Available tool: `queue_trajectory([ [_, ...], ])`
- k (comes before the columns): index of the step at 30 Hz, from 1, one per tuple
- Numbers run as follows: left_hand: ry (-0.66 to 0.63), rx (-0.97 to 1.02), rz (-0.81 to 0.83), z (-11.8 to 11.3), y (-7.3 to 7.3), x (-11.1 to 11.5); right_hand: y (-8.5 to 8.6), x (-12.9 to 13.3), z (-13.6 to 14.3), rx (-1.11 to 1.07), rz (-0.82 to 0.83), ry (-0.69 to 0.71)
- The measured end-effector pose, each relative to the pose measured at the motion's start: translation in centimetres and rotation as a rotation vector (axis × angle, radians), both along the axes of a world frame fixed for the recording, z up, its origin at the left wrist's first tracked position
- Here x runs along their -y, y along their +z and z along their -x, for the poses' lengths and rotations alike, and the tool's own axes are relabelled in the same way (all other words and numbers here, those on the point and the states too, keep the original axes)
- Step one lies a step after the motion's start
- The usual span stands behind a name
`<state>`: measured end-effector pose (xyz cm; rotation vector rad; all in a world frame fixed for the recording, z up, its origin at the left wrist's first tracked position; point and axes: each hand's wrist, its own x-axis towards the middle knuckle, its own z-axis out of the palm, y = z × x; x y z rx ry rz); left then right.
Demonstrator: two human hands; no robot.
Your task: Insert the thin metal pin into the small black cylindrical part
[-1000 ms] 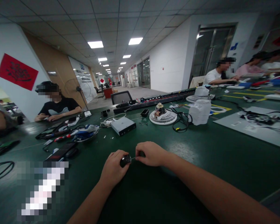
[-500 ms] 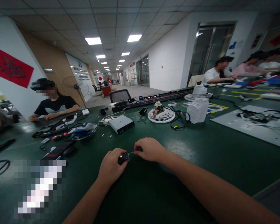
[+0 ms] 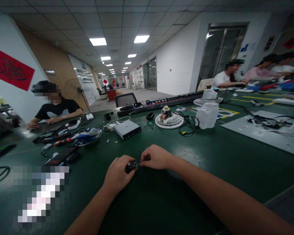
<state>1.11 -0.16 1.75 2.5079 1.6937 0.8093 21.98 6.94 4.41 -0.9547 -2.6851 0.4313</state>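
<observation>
Above the green table, my left hand [image 3: 119,173] is closed around a small black rounded part [image 3: 130,167], whose lighter end faces right. Its exact kind cannot be made out. Just to the right, my right hand [image 3: 158,157] pinches a small screwdriver [image 3: 147,157] with a dark handle, mostly covered by the fingers. The thin metal shaft points left and its tip is at or very near the end of the black part; whether it touches cannot be told.
A silver drive box [image 3: 127,130] lies ahead. Beyond my right hand are a white fan grille with an exposed motor [image 3: 169,120], a white housing [image 3: 207,116] and black cables. Tools and a bowl [image 3: 88,137] lie left; a grey panel [image 3: 264,130] right. Co-workers sit around.
The black part has turned in my left hand, so its lighter end shows more. The gap between it and my right hand has narrowed, and less shaft is visible.
</observation>
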Motion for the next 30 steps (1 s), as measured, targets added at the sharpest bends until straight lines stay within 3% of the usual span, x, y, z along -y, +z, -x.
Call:
queue_trajectory([
  [3,-0.004,-0.004,-0.008,-0.1,0.0,0.0,0.0,0.1,0.0,0.029,-0.076,-0.08],
  [8,-0.02,-0.008,-0.004,0.0,0.0,0.0,0.3,0.3,0.0,0.056,-0.054,-0.026],
  [15,0.017,-0.019,-0.005,0.1,-0.1,-0.2,0.2,0.1,-0.2,0.176,-0.165,-0.197],
  [20,0.072,-0.02,-0.015,0.3,-0.2,-0.3,0.0,-0.4,-0.2,0.136,-0.127,-0.339],
  [30,0.108,-0.034,0.017,0.3,-0.5,-0.5,-0.9,0.8,1.5,-0.026,0.058,-0.162],
])
